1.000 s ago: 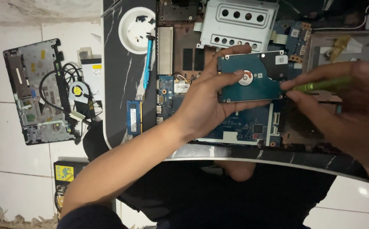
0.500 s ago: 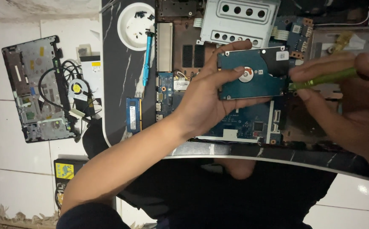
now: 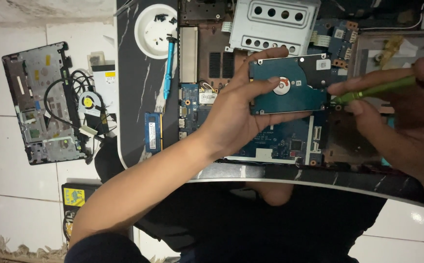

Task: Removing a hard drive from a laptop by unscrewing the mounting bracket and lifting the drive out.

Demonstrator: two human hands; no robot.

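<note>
The flat teal-and-silver rectangular hard drive (image 3: 290, 86) is gripped by its edges in the left hand (image 3: 234, 117), lifted above the blue laptop motherboard (image 3: 280, 141). A slim green-handled screwdriver (image 3: 375, 90) is pinched in the right hand (image 3: 406, 112), tip at the drive's right edge. A tip slip could likely gouge the drive's board or drop a screw onto the motherboard.

One hard drive (image 3: 290, 85); two screwdrivers, one green (image 3: 375, 90), one blue (image 3: 169, 61); one white dish (image 3: 154, 30) of screws; one memory stick (image 3: 153, 132); one cooling fan (image 3: 90, 103); one metal bracket (image 3: 273, 22); one detached keyboard panel (image 3: 39, 104); one motherboard (image 3: 280, 139).
</note>
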